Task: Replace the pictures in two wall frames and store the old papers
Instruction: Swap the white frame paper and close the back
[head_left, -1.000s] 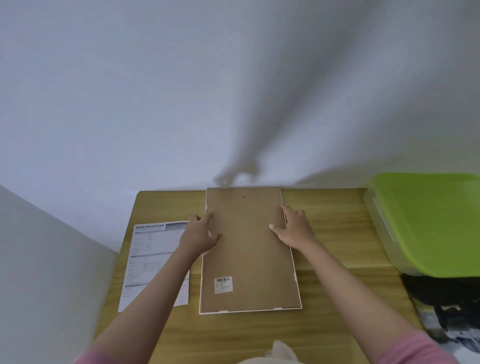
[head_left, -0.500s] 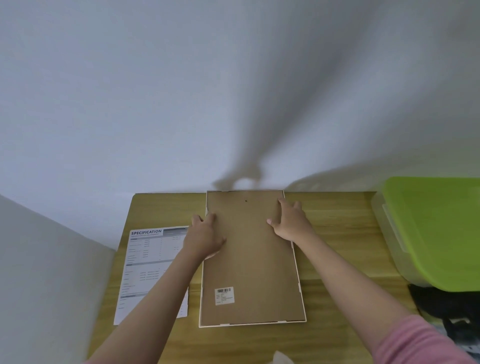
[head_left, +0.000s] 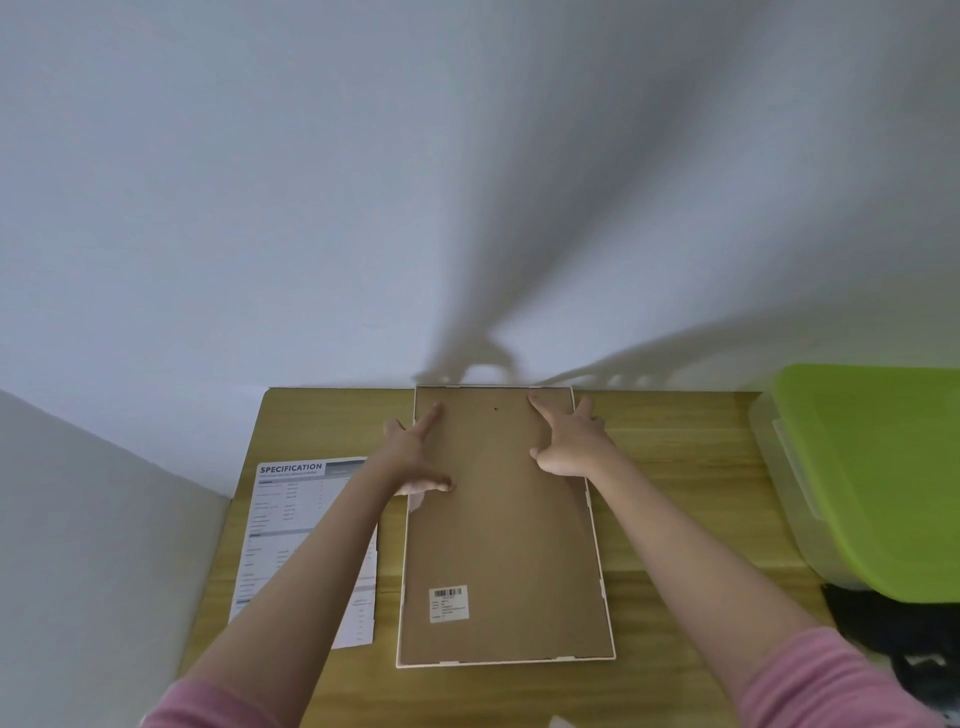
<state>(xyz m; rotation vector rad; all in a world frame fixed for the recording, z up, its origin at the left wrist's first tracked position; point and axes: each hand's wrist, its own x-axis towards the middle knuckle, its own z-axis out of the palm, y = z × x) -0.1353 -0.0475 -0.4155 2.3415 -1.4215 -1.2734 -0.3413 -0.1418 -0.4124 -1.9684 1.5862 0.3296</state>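
A light wooden tabletop (head_left: 675, 499) stands pushed against a white wall. A picture frame (head_left: 504, 561) lies face down at its centre, brown backing board up, its top edge at the table's far edge. A printed sheet headed "SPECIFICATION" (head_left: 291, 519) lies flat just beside the frame, toward the left edge. A clear storage box with a green lid (head_left: 872, 467) sits at the right edge, dark printed papers (head_left: 893, 629) lying at its near side.
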